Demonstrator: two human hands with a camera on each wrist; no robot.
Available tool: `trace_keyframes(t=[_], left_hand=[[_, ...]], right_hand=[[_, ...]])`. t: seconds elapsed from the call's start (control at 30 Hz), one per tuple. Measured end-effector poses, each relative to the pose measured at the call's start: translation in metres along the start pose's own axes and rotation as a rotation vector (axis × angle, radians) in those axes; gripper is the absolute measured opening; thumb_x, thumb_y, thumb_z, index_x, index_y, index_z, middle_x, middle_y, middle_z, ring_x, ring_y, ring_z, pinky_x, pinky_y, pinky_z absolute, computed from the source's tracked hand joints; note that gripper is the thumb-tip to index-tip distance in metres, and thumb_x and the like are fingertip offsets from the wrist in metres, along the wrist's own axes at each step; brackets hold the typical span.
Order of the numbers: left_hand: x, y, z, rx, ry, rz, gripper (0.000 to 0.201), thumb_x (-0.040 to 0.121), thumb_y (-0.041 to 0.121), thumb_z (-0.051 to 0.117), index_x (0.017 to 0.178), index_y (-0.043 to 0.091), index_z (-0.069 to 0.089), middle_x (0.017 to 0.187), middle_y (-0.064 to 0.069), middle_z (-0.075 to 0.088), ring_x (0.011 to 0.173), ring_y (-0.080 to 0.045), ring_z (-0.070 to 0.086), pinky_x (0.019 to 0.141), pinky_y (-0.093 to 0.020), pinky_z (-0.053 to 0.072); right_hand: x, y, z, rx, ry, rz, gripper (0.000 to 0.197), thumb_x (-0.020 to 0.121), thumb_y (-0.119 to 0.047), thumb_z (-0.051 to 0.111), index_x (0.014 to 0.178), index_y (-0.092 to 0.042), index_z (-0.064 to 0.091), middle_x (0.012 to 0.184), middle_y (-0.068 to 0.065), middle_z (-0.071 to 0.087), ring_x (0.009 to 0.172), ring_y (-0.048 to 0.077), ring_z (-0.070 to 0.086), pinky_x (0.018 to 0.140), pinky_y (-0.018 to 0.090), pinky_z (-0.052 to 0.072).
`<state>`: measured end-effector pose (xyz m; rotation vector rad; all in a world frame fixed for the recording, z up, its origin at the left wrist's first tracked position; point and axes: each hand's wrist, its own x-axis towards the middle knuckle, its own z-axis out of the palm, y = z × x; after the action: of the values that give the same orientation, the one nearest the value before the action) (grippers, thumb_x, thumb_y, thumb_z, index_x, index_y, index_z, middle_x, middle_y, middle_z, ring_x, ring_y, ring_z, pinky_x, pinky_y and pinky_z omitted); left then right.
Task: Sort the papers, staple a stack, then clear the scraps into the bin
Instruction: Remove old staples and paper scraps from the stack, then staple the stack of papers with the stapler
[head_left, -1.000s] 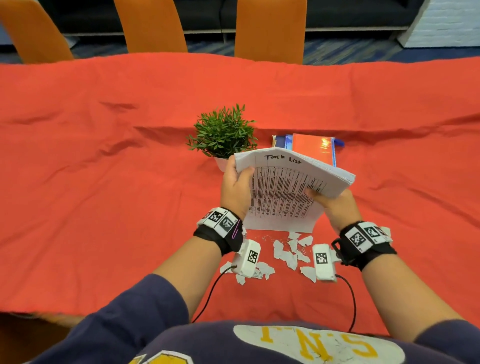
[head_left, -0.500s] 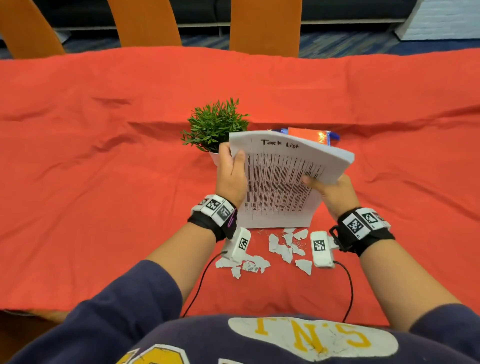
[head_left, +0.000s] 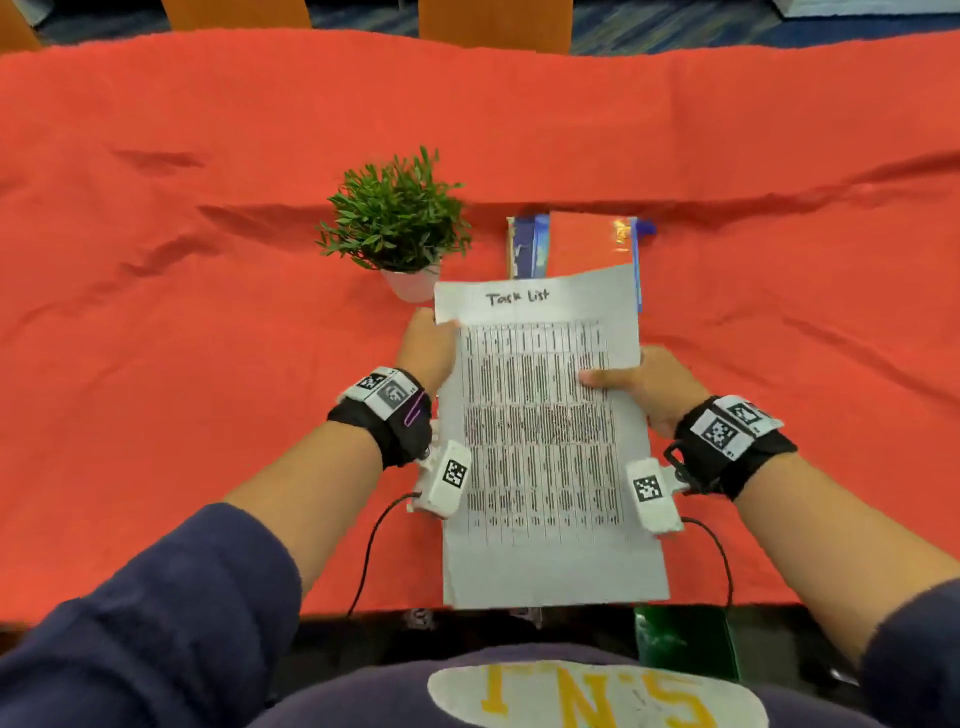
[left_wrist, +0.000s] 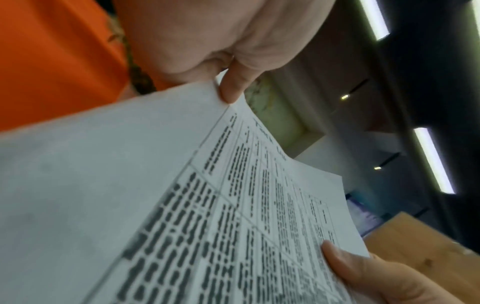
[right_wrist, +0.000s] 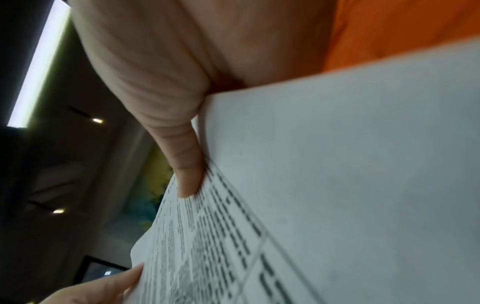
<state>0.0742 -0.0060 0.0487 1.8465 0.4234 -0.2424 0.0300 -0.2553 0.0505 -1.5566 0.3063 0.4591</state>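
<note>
both hands (head_left: 431, 348) (head_left: 644, 387) are pinching the papers (head_left: 545, 441) by their side edges, squaring them for stapling, above the table's (head_left: 156, 260) near edge

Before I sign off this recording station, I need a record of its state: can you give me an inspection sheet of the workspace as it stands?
Surface: red tablecloth, wrinkled, covering the table.
Job's things: paper stack headed "Task List", held flat above the near table edge; scraps, stapler and bin not seen.
Clutter: small potted plant; orange and blue books lying behind the stack.
Grippers: left hand grips the stack's left edge, thumb on top; right hand grips the right edge, thumb on top.
Cables: black wrist-camera cables hang from both wrists toward the body.
Surroundings: orange chairs beyond the table; a green object below the near edge.
</note>
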Motion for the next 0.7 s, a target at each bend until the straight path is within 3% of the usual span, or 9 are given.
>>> trace_keyframes(t=[0.07, 0.17, 0.23, 0.3, 0.4, 0.5, 0.6, 0.7], left_hand=[[0.007, -0.033, 0.013, 0.078, -0.016, -0.113, 0.011, 0.094, 0.012, 0.044, 0.094, 0.003, 0.052, 0.078, -0.005, 0.048, 0.080, -0.020, 0.043, 0.062, -0.030, 0.035], [0.016, -0.068, 0.031, 0.191, -0.035, -0.218, 0.005, 0.095, 0.014, 0.044, 0.098, 0.012, 0.047, 0.095, -0.010, 0.050, 0.086, -0.022, 0.045, 0.077, -0.033, 0.039], [0.020, -0.081, 0.040, 0.198, -0.048, -0.250, 0.009, 0.096, 0.013, 0.042, 0.105, 0.012, 0.044, 0.098, -0.011, 0.047, 0.078, -0.021, 0.046, 0.071, -0.030, 0.038], [0.024, -0.089, 0.046, 0.127, -0.054, -0.276, 0.009, 0.097, 0.008, 0.039, 0.106, 0.007, 0.040, 0.090, -0.010, 0.046, 0.064, -0.016, 0.041, 0.059, -0.028, 0.034], [0.025, -0.094, 0.051, 0.080, -0.032, -0.283, 0.007, 0.097, 0.006, 0.037, 0.104, 0.007, 0.038, 0.076, -0.001, 0.040, 0.061, -0.012, 0.036, 0.051, -0.025, 0.029], [0.026, -0.094, 0.054, 0.039, -0.022, -0.291, 0.006, 0.096, 0.006, 0.038, 0.103, 0.006, 0.038, 0.075, -0.002, 0.038, 0.060, -0.012, 0.033, 0.048, -0.022, 0.029], [0.025, -0.093, 0.056, 0.006, -0.013, -0.317, 0.009, 0.095, 0.011, 0.038, 0.104, 0.009, 0.040, 0.079, -0.003, 0.043, 0.065, -0.016, 0.038, 0.056, -0.030, 0.028], [0.023, -0.094, 0.059, -0.018, 0.003, -0.306, 0.011, 0.095, 0.013, 0.037, 0.104, 0.010, 0.042, 0.078, -0.001, 0.043, 0.075, -0.021, 0.041, 0.061, -0.031, 0.029]], right_hand=[[0.012, 0.031, 0.001, -0.033, 0.000, 0.118, 0.038, 0.068, -0.002, 0.078, 0.105, 0.000, 0.068, 0.111, 0.023, 0.069, 0.093, 0.032, 0.070, 0.085, 0.046, 0.056], [0.031, 0.071, -0.001, -0.099, -0.002, 0.232, 0.060, 0.055, -0.016, 0.085, 0.109, 0.002, 0.067, 0.106, 0.020, 0.071, 0.097, 0.035, 0.069, 0.090, 0.054, 0.053], [0.043, 0.088, -0.003, -0.164, -0.015, 0.244, 0.060, 0.051, -0.023, 0.088, 0.104, -0.002, 0.070, 0.102, 0.014, 0.073, 0.094, 0.032, 0.071, 0.089, 0.052, 0.054], [0.052, 0.095, -0.003, -0.231, 0.021, 0.229, 0.046, 0.060, -0.019, 0.088, 0.101, -0.006, 0.071, 0.102, 0.011, 0.074, 0.093, 0.028, 0.071, 0.088, 0.046, 0.055], [0.063, 0.104, -0.007, -0.198, 0.146, 0.192, 0.024, 0.079, -0.013, 0.076, 0.101, -0.010, 0.068, 0.105, 0.011, 0.072, 0.096, 0.029, 0.069, 0.091, 0.047, 0.054], [0.064, 0.107, -0.002, -0.230, 0.218, 0.198, 0.028, 0.092, -0.024, 0.060, 0.115, -0.008, 0.063, 0.114, 0.009, 0.069, 0.101, 0.029, 0.065, 0.094, 0.046, 0.051], [0.064, 0.108, 0.005, -0.310, 0.258, 0.176, 0.029, 0.098, -0.021, 0.050, 0.121, -0.004, 0.059, 0.105, 0.005, 0.066, 0.085, 0.019, 0.058, 0.076, 0.030, 0.046], [0.062, 0.108, 0.006, -0.323, 0.266, 0.165, 0.029, 0.099, -0.019, 0.047, 0.122, -0.004, 0.059, 0.101, 0.004, 0.062, 0.080, 0.018, 0.055, 0.065, 0.025, 0.041]])
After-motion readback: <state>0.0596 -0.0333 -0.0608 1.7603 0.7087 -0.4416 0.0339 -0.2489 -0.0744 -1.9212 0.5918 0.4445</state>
